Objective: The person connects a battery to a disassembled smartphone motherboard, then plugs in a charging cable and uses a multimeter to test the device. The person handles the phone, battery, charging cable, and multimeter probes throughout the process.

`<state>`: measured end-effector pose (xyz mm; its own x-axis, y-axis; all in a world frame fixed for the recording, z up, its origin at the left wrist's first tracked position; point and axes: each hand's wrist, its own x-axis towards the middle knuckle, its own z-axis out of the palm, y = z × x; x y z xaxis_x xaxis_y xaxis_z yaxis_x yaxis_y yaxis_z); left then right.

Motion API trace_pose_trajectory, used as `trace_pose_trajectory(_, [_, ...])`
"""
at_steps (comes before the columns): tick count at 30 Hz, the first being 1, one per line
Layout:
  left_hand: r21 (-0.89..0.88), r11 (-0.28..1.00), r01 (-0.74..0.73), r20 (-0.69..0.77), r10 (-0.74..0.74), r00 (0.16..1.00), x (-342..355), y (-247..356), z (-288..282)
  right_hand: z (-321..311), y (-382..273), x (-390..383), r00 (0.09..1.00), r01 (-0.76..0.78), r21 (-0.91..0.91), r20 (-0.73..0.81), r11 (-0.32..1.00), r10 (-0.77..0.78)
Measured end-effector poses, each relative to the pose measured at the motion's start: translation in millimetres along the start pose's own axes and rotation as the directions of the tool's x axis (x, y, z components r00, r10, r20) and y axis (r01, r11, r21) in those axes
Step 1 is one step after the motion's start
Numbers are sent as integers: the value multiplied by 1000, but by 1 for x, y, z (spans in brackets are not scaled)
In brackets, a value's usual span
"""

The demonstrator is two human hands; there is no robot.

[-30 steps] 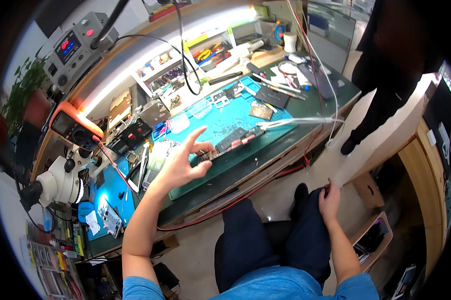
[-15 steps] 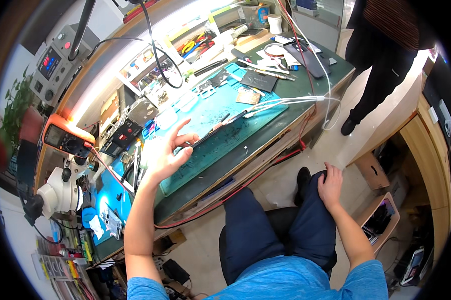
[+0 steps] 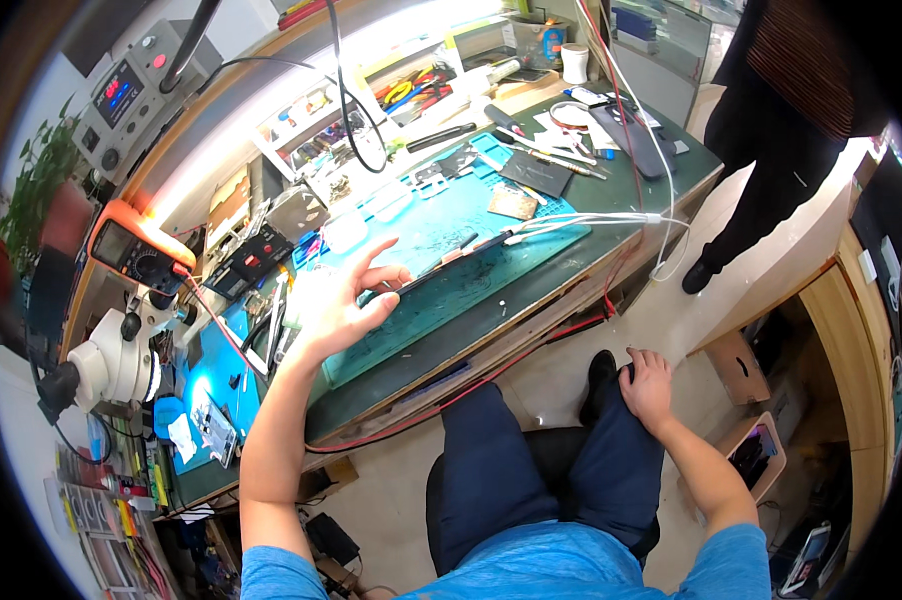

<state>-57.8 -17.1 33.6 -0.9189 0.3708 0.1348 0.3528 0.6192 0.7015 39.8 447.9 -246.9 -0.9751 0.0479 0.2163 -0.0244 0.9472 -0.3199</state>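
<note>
My left hand [image 3: 338, 305] grips the near end of a dark, thin, flat device [image 3: 446, 263] between thumb and curled fingers, index finger raised. The device is tilted nearly edge-on above the blue work mat [image 3: 441, 310], with white cables [image 3: 591, 220] at its far end. My right hand [image 3: 650, 385] rests open on my right knee, fingers lying over it with nothing in them. A small tan square part [image 3: 511, 203] and a black flat piece [image 3: 534, 172] lie on the mat beyond the device.
An orange multimeter [image 3: 136, 250], microscope [image 3: 111, 365] and power supply [image 3: 121, 105] stand at left. Tools [image 3: 416, 88] fill a lit shelf. A person in dark trousers [image 3: 771, 150] stands at right beside the bench. An open box [image 3: 751, 455] is on the floor.
The flat device has turned more edge-on in my left hand. My right hand's fingers have spread over the knee. The view has shifted slightly, showing more of the standing person.
</note>
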Motion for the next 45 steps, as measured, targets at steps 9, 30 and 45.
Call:
trace_pose_trajectory(9, [-3, 1000, -4, 27, 4, 1000, 1, -7, 1, 3, -2, -3, 1000, 12, -13, -3, 1000, -12])
trace_pose_trajectory(30, [-144, 983, 116, 111, -100, 989, 0, -7, -4, 0, 1, -1, 1000, -23, 0, 15, 1000, 23])
trace_pose_trajectory(45, [92, 985, 144, 66, -150, 986, 0, 5, -8, 4, 5, 1, 999, -39, 12, 18, 999, 39])
